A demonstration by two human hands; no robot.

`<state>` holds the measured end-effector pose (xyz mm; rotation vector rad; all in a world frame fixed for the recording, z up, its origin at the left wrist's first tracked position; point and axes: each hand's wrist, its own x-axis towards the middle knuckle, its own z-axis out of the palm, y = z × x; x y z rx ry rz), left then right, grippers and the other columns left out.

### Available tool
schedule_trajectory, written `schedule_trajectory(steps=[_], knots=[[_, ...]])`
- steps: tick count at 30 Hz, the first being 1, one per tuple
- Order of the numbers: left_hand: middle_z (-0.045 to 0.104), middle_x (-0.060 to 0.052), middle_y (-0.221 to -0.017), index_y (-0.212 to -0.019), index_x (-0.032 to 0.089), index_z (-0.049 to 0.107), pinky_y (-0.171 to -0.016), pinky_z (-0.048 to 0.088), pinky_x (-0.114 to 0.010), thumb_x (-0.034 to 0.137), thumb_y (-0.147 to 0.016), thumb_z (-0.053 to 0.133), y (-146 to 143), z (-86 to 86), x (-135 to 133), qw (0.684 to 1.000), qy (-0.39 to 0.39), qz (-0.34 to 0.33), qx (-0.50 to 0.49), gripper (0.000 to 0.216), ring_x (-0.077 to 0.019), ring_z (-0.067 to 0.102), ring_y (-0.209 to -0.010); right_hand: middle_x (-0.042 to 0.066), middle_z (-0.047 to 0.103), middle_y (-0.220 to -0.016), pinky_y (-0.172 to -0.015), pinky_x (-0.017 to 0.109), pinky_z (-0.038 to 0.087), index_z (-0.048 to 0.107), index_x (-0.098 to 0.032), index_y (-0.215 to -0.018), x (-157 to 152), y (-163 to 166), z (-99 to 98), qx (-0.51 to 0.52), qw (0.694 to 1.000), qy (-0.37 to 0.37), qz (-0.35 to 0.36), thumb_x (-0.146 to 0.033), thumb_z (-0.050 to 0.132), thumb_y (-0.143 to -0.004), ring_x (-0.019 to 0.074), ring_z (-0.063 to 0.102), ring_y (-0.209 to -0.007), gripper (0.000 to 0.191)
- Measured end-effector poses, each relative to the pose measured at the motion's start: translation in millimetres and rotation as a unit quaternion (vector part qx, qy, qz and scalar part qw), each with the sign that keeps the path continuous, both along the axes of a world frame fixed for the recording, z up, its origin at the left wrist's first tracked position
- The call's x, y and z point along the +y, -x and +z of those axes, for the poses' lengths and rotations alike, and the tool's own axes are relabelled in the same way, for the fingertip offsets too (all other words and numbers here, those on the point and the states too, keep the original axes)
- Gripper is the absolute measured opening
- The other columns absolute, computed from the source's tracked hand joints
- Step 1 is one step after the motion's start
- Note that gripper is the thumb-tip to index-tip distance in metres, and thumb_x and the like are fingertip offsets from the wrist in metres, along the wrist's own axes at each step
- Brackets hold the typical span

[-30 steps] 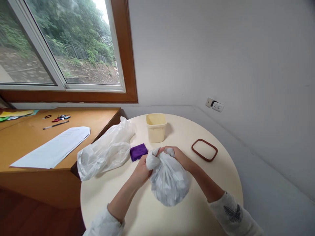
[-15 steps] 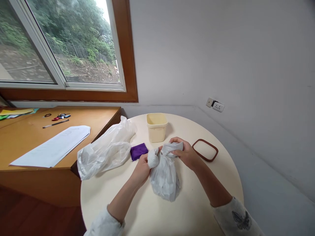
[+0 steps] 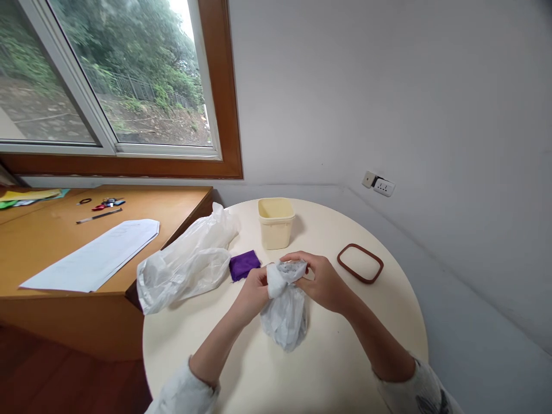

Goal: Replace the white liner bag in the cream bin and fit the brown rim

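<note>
Small plastic bag (image 3: 284, 313), whitish and crumpled, sits mid-table right in front of the person, w/ its gathered top up between both hands. The left hand (image 3: 254, 287) is closed round a bunched ear of film on the bag's left side. The right hand (image 3: 321, 282) has thumb and fingers pinched on the other bunch at the top, palm turned inward. Both grips are clamped on the bag, none slack that I can see.

The hands are nearly touching at the neck, and neither is nearer than the other. The bag's long axis runs from that neck down and toward the person. The belly sags below the hands and seems to rest on the round table (image 3: 345, 356), though I can't tell for sure if it's fully down.

The surface is a pale cream top. A larger plastic bag (image 3: 185, 264) lies slumped at the left edge, and a purple cloth (image 3: 244, 264) is just beside the left hand. A cream tub (image 3: 276, 222), open, stands behind the hands, and a brown-rimmed lid (image 3: 360, 263) lies flat to the right, apart from the tub.

Room: a wooden desk (image 3: 52, 247) butts against the table on the left, w/ a paper sheet (image 3: 92, 256) and a pen (image 3: 99, 215) on it. A window (image 3: 107, 75) above shows greenery outside. Plain white wall, w/ a socket (image 3: 382, 186) low on the right.
</note>
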<state>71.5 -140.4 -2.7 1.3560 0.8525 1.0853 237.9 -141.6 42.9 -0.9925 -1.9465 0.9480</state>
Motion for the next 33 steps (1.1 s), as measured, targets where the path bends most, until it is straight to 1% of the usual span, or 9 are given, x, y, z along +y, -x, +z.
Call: schedule_trajectory(steps=[3,7,10,13,15,17,21,27,33], knots=[[0.060,0.000,-0.074,-0.073,0.013,0.066,-0.058,0.038,-0.020,0.017,-0.065,0.067,2.4,6.6,0.1,0.999,-0.023,0.012,0.045,0.008,-0.0112,0.050,-0.064,0.001,0.061,-0.106,-0.080,0.031,0.042,0.052,-0.026,-0.116,1.1,-9.2,6.7,-0.016,0.998,0.025,0.052,-0.012,0.050,-0.075,0.0160,0.055,-0.091,0.044],[0.057,0.000,-0.073,-0.067,0.013,0.062,-0.059,0.038,-0.021,0.018,-0.065,0.065,3.1,11.2,1.8,0.995,-0.043,0.033,0.087,0.006,-0.0120,0.049,-0.066,0.002,0.057,-0.111,-0.087,0.033,0.041,0.047,-0.026,-0.119,1.5,-17.2,12.2,-0.032,0.996,0.028,0.081,-0.012,0.051,-0.075,0.0170,0.052,-0.101,0.047],[0.053,0.001,-0.068,-0.059,0.014,0.056,-0.062,0.038,-0.023,0.018,-0.066,0.062,0.4,9.2,3.6,0.989,-0.073,0.056,0.114,0.009,-0.0133,0.049,-0.069,0.004,0.055,-0.111,-0.090,0.035,0.037,0.052,-0.025,-0.106,-3.0,-12.6,14.2,-0.043,0.997,-0.064,0.020,-0.017,0.054,-0.076,0.0185,0.048,-0.106,0.031],[0.044,0.003,-0.064,-0.055,0.016,0.046,-0.057,0.033,-0.022,0.012,-0.065,0.054,-4.3,4.8,4.8,0.975,-0.111,0.090,0.169,0.014,-0.0117,0.044,-0.064,0.005,0.054,-0.107,-0.089,0.039,0.032,0.055,-0.022,-0.077,-8.5,0.5,13.4,-0.099,0.976,-0.175,-0.077,-0.026,0.057,-0.077,0.0207,0.048,-0.103,0.005],[0.037,0.004,-0.063,-0.053,0.017,0.037,-0.053,0.028,-0.022,0.006,-0.063,0.047,-7.1,2.4,4.9,0.959,-0.138,0.123,0.213,0.018,-0.0108,0.038,-0.060,0.005,0.054,-0.105,-0.086,0.039,0.030,0.052,-0.020,-0.066,-9.5,9.9,9.5,-0.160,0.954,-0.220,-0.127,-0.034,0.061,-0.075,0.0216,0.048,-0.099,0.020],[0.035,0.004,-0.062,-0.053,0.019,0.031,-0.053,0.026,-0.023,0.001,-0.058,0.040,-8.9,2.0,4.0,0.940,-0.168,0.145,0.259,0.021,-0.0116,0.036,-0.060,0.005,0.055,-0.101,-0.082,0.037,0.029,0.050,-0.020,-0.066,-7.3,16.7,2.7,-0.204,0.937,-0.234,-0.162,-0.037,0.064,-0.072,0.0208,0.048,-0.095,0.023],[0.040,0.001,-0.067,-0.058,0.018,0.041,-0.056,0.029,-0.026,0.001,-0.063,0.039,-8.5,7.2,-1.6,0.922,-0.187,0.110,0.321,0.018,-0.0142,0.039,-0.065,0.002,0.056,-0.088,-0.076,0.033,0.029,0.049,-0.020,-0.069,0.9,19.0,-12.2,-0.234,0.923,-0.225,-0.206,-0.026,0.061,-0.069,0.0183,0.049,-0.086,0.014],[0.044,0.000,-0.074,-0.071,0.018,0.050,-0.055,0.033,-0.025,0.015,-0.078,0.042,-5.0,15.0,-9.3,0.941,-0.169,0.047,0.291,0.011,-0.0134,0.042,-0.064,0.004,0.059,-0.089,-0.076,0.034,0.028,0.049,-0.020,-0.070,2.7,11.8,-17.9,-0.229,0.917,-0.232,-0.228,-0.020,0.056,-0.065,0.0191,0.050,-0.084,0.008],[0.046,-0.001,-0.077,-0.076,0.018,0.052,-0.057,0.034,-0.024,0.021,-0.080,0.046,-7.8,13.2,-8.6,0.957,-0.144,0.060,0.245,0.008,-0.0143,0.044,-0.070,0.004,0.061,-0.094,-0.080,0.035,0.028,0.052,-0.020,-0.073,-1.1,6.3,-17.0,-0.215,0.932,-0.192,-0.219,-0.022,0.053,-0.073,0.0193,0.052,-0.089,0.002]])
